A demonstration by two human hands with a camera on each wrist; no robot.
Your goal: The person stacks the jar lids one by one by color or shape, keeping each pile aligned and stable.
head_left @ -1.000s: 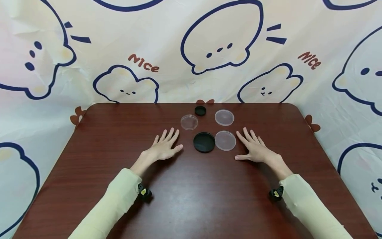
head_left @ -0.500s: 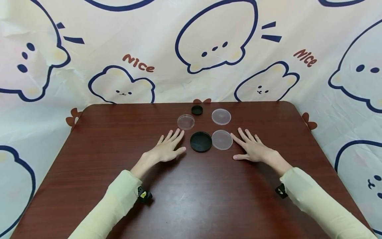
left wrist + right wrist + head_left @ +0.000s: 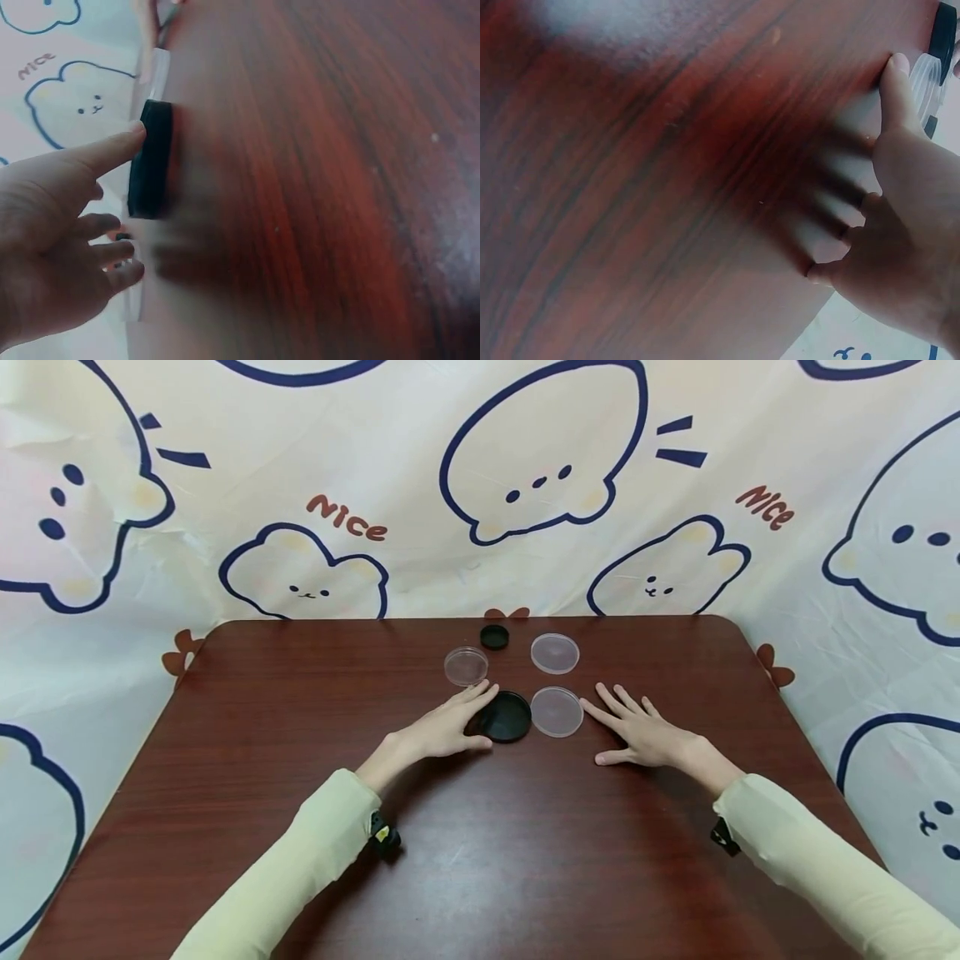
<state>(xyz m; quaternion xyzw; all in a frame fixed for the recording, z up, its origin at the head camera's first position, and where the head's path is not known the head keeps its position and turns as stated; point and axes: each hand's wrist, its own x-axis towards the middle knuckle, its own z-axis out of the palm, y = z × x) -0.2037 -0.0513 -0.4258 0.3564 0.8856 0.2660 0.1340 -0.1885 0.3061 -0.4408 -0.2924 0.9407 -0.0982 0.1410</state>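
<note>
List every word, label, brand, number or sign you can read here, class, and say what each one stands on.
"Nice": patterned backdrop, left of centre in the head view.
"Nice": same backdrop, right of centre.
"Nice": backdrop, in the left wrist view.
Too small to read: yellow mark on the black wrist device.
None readable: black dishes, clear dishes.

In the head view, the cartoon-printed backdrop (image 3: 420, 572) bears the word "Nice" (image 3: 345, 517) twice in reddish-brown lettering, left of centre and at right; the left wrist view shows one "Nice" on it.
</note>
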